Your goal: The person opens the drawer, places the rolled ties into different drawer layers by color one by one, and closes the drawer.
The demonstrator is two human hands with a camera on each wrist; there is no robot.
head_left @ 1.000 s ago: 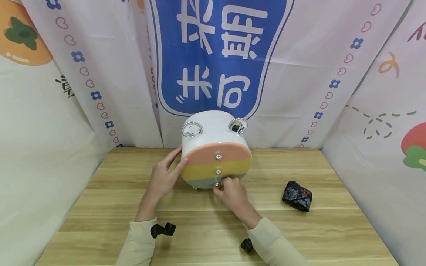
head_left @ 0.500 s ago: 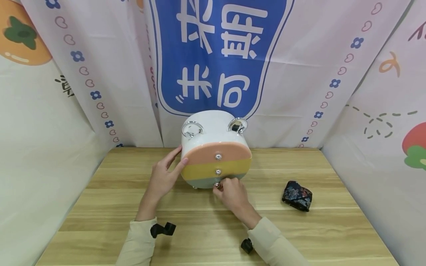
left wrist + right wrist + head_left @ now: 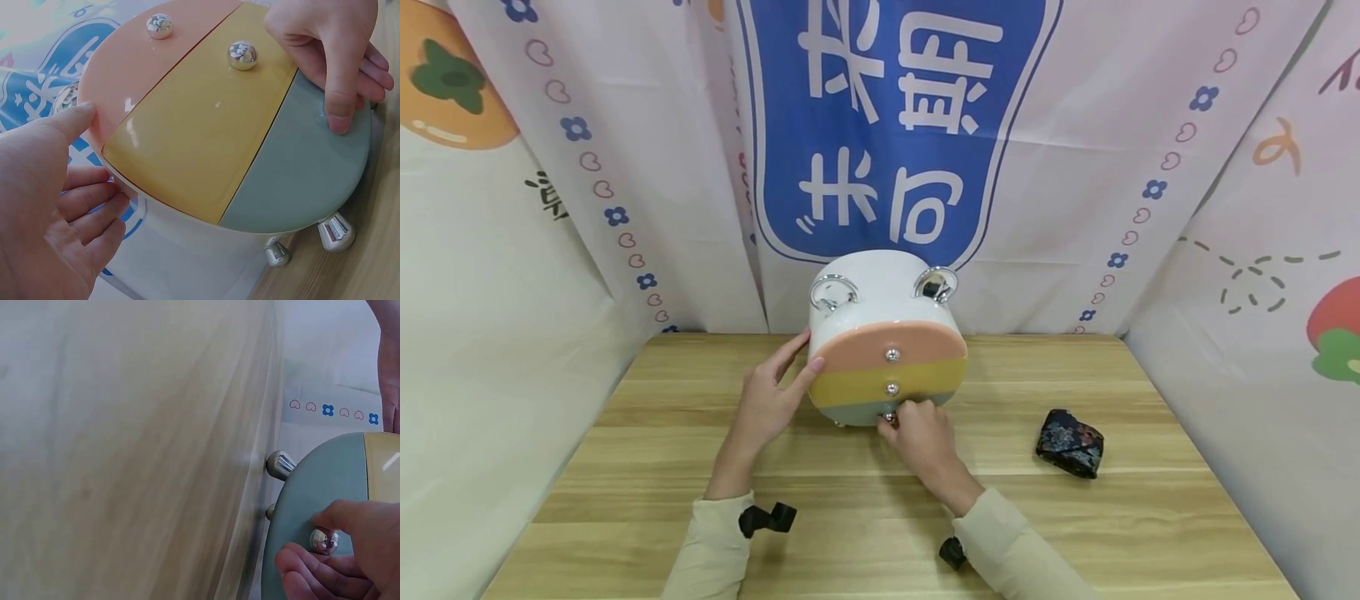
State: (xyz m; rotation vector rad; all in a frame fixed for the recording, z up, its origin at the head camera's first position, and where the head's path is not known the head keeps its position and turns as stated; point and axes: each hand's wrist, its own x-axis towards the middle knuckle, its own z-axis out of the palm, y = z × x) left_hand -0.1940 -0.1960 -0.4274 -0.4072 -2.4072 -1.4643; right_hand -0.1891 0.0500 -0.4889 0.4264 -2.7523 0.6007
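Note:
A white drawer box (image 3: 880, 287) stands at the back of the table on small silver feet (image 3: 335, 231). Its front has a pink drawer (image 3: 857, 348) on top, a yellow one (image 3: 850, 387) in the middle and a grey-green one (image 3: 850, 412) at the bottom, all flush and each with a silver knob. My left hand (image 3: 808, 352) rests against the box's left side, fingers straight and thumb on the pink drawer's edge (image 3: 87, 115). My right hand (image 3: 901, 417) pinches the bottom drawer's knob (image 3: 324, 540) between thumb and fingers.
A dark floral pouch (image 3: 1070, 442) lies on the wooden table (image 3: 1112, 533) to the right of the box. Printed cloth backdrops (image 3: 625, 167) close in the table at the back and on both sides. Black wrist mounts (image 3: 767, 518) show by both sleeves.
Almost nothing: my right wrist has drifted slightly to the left. Both hands keep their places on the box and the drawers stay flush.

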